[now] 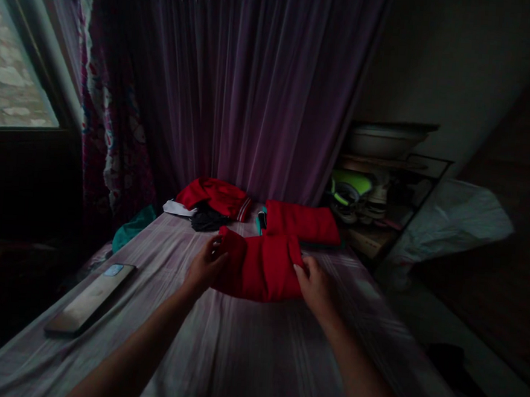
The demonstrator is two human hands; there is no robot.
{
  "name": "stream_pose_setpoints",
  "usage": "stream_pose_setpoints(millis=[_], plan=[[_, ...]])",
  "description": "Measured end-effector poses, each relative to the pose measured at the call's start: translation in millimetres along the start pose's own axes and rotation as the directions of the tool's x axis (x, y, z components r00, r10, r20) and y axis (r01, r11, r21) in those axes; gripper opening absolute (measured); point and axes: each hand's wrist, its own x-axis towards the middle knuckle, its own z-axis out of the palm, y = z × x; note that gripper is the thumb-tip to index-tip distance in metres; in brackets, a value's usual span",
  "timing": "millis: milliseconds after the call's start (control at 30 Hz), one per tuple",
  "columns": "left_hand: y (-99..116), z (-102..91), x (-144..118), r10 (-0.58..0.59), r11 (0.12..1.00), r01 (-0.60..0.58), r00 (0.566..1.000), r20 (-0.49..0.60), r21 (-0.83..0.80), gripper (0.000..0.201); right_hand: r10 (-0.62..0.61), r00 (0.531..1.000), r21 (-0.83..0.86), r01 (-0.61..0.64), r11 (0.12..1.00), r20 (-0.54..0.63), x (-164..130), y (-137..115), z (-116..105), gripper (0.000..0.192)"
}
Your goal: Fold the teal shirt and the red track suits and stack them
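Red cloth, a folded garment (262,268), is pressed flat on the striped bedsheet (245,348) between both hands. Its left edge is gripped by the left hand (206,267), fingers curled over it; its right edge is held down by the right hand (315,287). One folded red piece (302,222) already lies beyond, while a crumpled red pile (215,195) seems left unfolded. A phone (89,300) lies at left.

We see soft, matt red cloth (260,268) lying on a striped, slightly creased woven bedsheet (236,348). Beside it the phone (91,300) shows a smooth glossy face, and the curtain (254,89) looks thin and faintly sheeny
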Motion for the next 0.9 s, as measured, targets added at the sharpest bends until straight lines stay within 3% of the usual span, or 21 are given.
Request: stream_pose_setpoints(millis=[167,267,367,500,567,667,800,900], plan=[[49.5,55.8,90.1,0.247,0.969,-0.248,0.967,-0.053,-0.007,0.055,-0.048,0.970,-0.147,0.013,0.989,-0.237,105.4,25.6,-50.2,0.028],[61.1,103.0,150.9,0.327,0.945,-0.327,0.944,-0.049,0.005,0.058,-0.051,0.937,-0.191,-0.017,0.982,-0.346,167.4,53.5,-69.8,0.031],[40.9,148.6,191.4,0.266,0.962,-0.265,0.964,0.001,0.062,0.066,0.064,0.933,-0.196,-0.142,0.970,-0.355,205.3,90.5,-61.1,0.036],[-14.9,181.1,196.6,0.143,0.948,-0.175,0.980,0.137,0.266,0.070,0.301,0.937,-0.172,-0.331,0.928,-0.176,201.9,133.8,-9.7,0.054],[-37.6,181.4,186.8,0.119,0.932,-0.176,0.974,0.192,0.318,0.064,0.262,0.955,-0.157,-0.283,0.946,-0.139,185.8,145.2,17.2,0.057],[-56.5,166.4,167.9,0.126,0.925,-0.202,0.962,0.241,0.323,0.059,0.124,0.968,-0.175,-0.164,0.971,-0.219,160.1,148.0,42.6,0.055],[-70.9,126.7,131.8,0.113,0.894,-0.218,0.955,0.273,0.392,0.055,0.123,0.904,-0.127,-0.190,0.973,-0.409,125.5,134.3,59.8,0.056],[-81.1,88.9,96.6,0.101,0.839,-0.235,0.953,0.284,0.491,0.047,0.075,0.904,-0.091,-0.125,0.988,-0.422,93.4,121.5,76.3,0.053]])
